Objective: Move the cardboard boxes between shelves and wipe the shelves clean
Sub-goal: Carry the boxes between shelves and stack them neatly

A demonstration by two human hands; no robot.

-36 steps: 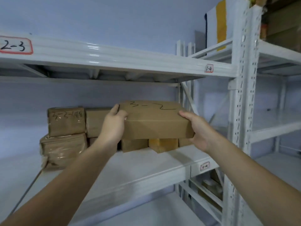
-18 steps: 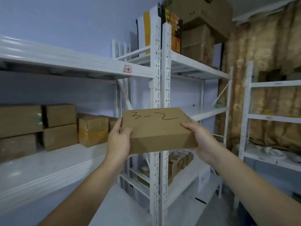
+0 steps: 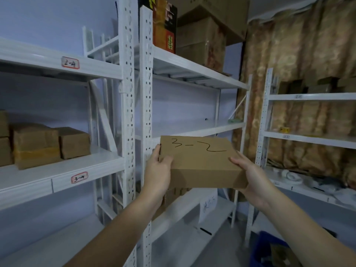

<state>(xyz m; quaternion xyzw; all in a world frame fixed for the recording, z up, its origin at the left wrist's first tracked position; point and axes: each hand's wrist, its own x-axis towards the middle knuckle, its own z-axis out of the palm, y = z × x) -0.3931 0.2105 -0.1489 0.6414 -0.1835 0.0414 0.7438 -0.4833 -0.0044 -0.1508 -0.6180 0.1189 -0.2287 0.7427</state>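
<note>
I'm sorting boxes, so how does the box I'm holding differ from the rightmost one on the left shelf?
The held box is flat, marked 3-2, gripped by the left hand and right hand. The shelf box is taller, shows no writing, and rests on the shelf. Both are brown cardboard.

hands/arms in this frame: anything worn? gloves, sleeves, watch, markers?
Nothing worn that shows. Left hand and right hand are both bare: no gloves, rings or tape. Both forearms are uncovered from the wrists down to the frame edge, so no sleeve cuff is in view, and no watch, wristband, cable or tracking marker sits on either wrist. Upper arms are out of frame.
</note>
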